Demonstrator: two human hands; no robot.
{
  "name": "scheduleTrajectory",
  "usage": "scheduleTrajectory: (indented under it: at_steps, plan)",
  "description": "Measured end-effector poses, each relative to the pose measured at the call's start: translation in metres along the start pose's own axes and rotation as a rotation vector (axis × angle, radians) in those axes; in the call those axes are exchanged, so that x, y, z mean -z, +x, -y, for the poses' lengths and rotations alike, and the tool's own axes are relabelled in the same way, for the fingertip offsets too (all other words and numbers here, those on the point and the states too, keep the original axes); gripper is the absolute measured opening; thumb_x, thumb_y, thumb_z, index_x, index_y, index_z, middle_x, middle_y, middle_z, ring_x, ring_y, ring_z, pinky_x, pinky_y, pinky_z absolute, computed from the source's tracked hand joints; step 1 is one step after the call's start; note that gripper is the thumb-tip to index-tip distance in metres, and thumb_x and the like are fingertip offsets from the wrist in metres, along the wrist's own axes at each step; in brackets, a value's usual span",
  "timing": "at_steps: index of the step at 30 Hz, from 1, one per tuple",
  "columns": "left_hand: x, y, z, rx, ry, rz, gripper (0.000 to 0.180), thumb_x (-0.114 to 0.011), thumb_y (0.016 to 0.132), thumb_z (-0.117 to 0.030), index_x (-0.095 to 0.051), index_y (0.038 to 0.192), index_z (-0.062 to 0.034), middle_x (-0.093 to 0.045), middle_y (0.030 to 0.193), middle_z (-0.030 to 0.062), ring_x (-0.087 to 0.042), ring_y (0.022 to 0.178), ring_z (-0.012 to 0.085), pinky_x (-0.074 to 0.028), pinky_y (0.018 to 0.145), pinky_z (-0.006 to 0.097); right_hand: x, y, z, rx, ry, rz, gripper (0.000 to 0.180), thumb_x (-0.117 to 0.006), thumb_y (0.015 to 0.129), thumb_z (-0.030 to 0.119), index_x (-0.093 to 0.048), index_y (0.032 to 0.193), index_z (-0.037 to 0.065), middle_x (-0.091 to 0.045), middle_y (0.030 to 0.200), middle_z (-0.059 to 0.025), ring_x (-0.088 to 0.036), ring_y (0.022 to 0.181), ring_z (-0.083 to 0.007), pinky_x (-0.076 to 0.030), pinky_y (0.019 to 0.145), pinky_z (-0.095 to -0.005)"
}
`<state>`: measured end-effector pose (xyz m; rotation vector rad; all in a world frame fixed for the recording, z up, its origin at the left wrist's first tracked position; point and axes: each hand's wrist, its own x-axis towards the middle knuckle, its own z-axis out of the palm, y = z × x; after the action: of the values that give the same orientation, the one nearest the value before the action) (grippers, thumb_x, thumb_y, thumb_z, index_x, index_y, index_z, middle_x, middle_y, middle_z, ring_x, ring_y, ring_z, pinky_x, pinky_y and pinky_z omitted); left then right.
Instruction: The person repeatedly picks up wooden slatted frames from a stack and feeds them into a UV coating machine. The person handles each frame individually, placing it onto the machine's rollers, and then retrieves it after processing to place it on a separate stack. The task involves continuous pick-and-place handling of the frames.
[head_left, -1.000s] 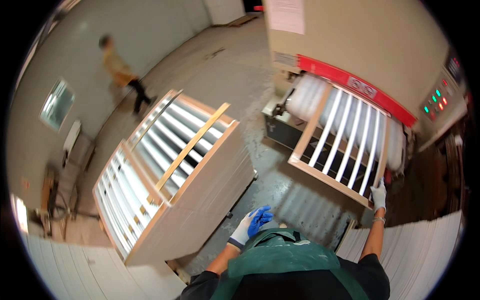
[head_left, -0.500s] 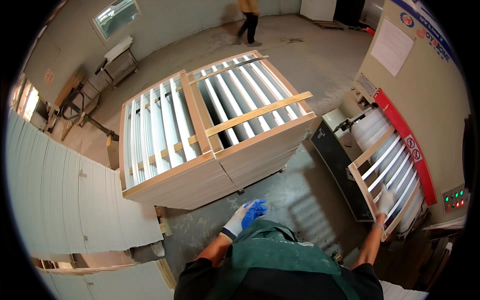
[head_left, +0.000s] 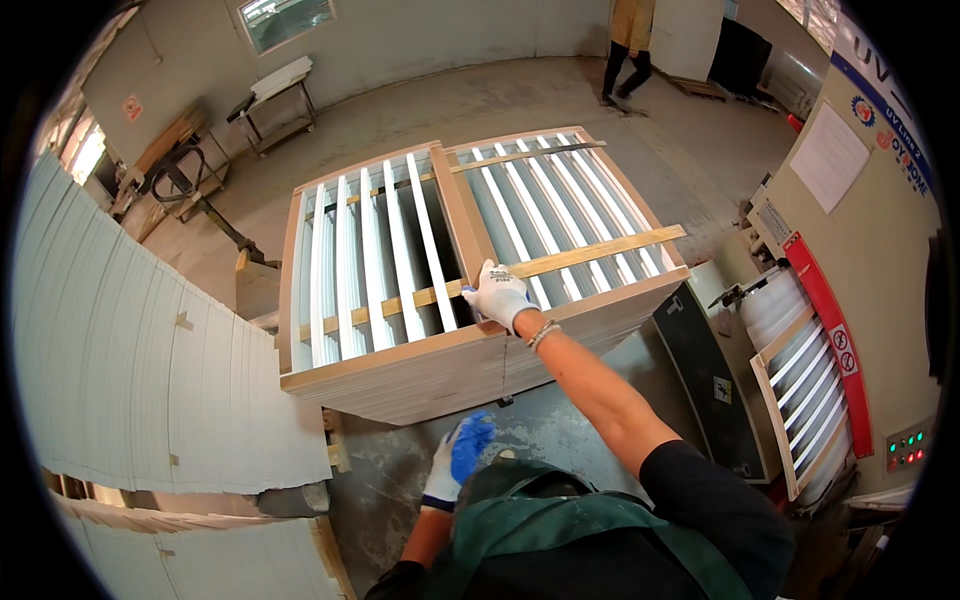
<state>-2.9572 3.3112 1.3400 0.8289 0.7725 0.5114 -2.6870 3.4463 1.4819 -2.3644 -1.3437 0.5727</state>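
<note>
My right hand (head_left: 498, 292), in a white glove, reaches forward to the stack's top. Its fingers are closed around the near end of the middle frame piece of a slatted panel (head_left: 462, 215), and the undersides of the fingers are hidden. White slats run along the panel inside tan edges, and two wooden strips (head_left: 590, 250) lie across the top. My left hand (head_left: 462, 455), in a white glove with a blue palm, hangs low in front of my green apron (head_left: 570, 525). It looks empty, with its fingers loosely apart and slightly blurred.
To the right, another slatted panel (head_left: 808, 400) leans at a roller machine with a red guard (head_left: 832, 335) and lit buttons (head_left: 908, 447). White stacked boards (head_left: 150, 370) stand at left. A pallet jack handle (head_left: 178, 175) and a walking person (head_left: 628, 50) are farther off.
My right hand has left the panel at the machine and now grips the one on the stack. My left hand has dropped slightly. The view has shifted, and the far person has walked on.
</note>
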Motion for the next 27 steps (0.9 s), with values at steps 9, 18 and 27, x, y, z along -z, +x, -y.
scheduleTrajectory:
  at_steps: [9, 18, 27]
  plan:
    - [0.040, -0.017, -0.053, -0.243, -0.241, -0.118, 0.046, -0.044, 0.107, -0.033, -0.053, 0.138, 0.0004, -0.067, 0.104, 0.0111, -0.064, 0.088, 0.0175, -0.052, 0.083, 0.030, 0.034, -0.039, -0.105, -0.111, 0.227, -0.165, 0.051, -0.074, 0.073, 0.030, -0.059, 0.107, -0.006, -0.069, 0.100, -0.0273, -0.068, 0.098, -0.0400, -0.054, 0.086, -0.0425]
    - [-0.032, -0.058, -0.044, -0.104, 0.048, 0.116, 0.040, -0.047, 0.107, -0.027, -0.061, 0.124, 0.0070, -0.069, 0.098, 0.0126, -0.063, 0.083, 0.0154, -0.051, 0.079, 0.028, 0.059, -0.229, -0.248, -0.318, 0.317, -0.330, 0.045, -0.082, 0.068, 0.024, -0.064, 0.100, -0.002, -0.070, 0.093, -0.0222, -0.069, 0.090, -0.0361, -0.054, 0.078, -0.0408]
    - [-0.142, -0.019, -0.034, 0.171, 0.222, 0.569, 0.041, -0.052, 0.105, -0.029, -0.062, 0.123, 0.0064, -0.069, 0.097, 0.0105, -0.065, 0.087, 0.0154, -0.052, 0.080, 0.029, 0.041, -0.459, -0.286, -0.754, 0.490, -0.855, 0.042, -0.080, 0.069, 0.014, -0.063, 0.103, -0.004, -0.069, 0.081, -0.0163, -0.069, 0.070, -0.0251, -0.054, 0.066, -0.0362]
